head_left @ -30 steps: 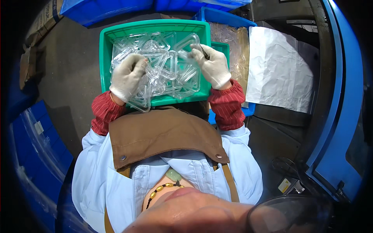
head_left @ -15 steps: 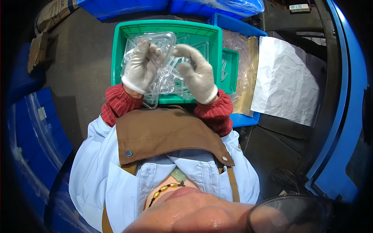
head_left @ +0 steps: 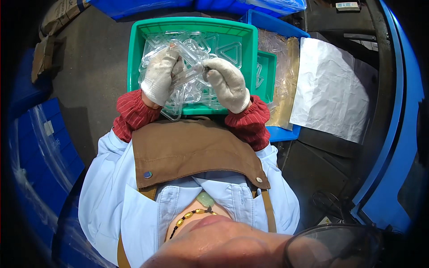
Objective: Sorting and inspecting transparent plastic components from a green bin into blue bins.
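Both my hands wear white gloves and hang over a green bin (head_left: 192,21) heaped with clear plastic pieces. A clear plastic triangular frame (head_left: 191,56) is held up between them. My left hand (head_left: 158,77) grips its left side, the fingers closed round it. At its right corner, the bent fingers of my right hand (head_left: 227,84) are pinched together on the plastic. Further right in the bin lies another clear triangle (head_left: 229,52). One more clear piece (head_left: 174,105) leans over the bin's near rim, below my left hand.
To the right, a small green tray (head_left: 268,73) holds a few clear pieces. Beside it stands a blue crate (head_left: 286,134) with cardboard and clear film. A crinkled white sheet (head_left: 333,89) lies further right. Blue bins (head_left: 53,143) stand at the left, and a blue machine frame (head_left: 389,147) rises at the right.
My right hand has closed from spread fingers to a pinch on the frame's right corner. The frame has tilted and come lower between my hands.
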Demonstrator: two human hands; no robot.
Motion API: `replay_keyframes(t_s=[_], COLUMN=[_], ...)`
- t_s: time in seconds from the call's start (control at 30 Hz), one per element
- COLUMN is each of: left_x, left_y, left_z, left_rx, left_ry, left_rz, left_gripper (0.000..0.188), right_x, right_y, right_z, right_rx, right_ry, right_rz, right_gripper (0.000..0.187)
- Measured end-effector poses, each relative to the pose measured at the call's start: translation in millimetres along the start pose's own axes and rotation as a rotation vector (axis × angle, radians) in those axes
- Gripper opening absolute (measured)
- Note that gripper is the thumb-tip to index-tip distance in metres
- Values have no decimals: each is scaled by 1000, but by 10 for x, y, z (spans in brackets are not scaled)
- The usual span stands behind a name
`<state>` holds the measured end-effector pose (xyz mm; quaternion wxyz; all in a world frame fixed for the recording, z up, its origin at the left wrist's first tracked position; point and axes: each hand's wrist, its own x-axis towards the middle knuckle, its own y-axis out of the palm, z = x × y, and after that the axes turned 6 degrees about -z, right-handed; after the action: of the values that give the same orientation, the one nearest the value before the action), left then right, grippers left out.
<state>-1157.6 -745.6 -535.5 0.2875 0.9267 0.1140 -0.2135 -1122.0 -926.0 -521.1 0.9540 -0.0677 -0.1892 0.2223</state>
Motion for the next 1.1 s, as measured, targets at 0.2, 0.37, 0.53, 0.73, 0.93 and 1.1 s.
replay_keyframes(t_s=[0.2, 0.37, 0.53, 0.73, 0.93, 1.1], left_x=[-44, -81, -32, 14, 33, 42], left_y=[2, -4, 59, 48, -246, -415], left_z=[121, 10, -54, -54, -3, 181], left_rx=[571, 9, 122, 50, 479, 691], left_ry=[405, -24, 135, 120, 165, 406], left_rz=[140, 75, -10, 99, 115, 14], left_gripper=[24, 26, 29, 28, 26, 40], right_x=[27, 28, 18, 66, 135, 376], right_y=[105, -20, 71, 71, 108, -24], right_z=[-113, 78, 164, 197, 33, -71], right_rx=[-67, 116, 142, 112, -35, -149], right_ry=[-22, 206, 328, 517, 520, 604], right_rz=[-112, -192, -128, -151, -200, 269], right_gripper=[20, 29, 21, 16, 13, 20])
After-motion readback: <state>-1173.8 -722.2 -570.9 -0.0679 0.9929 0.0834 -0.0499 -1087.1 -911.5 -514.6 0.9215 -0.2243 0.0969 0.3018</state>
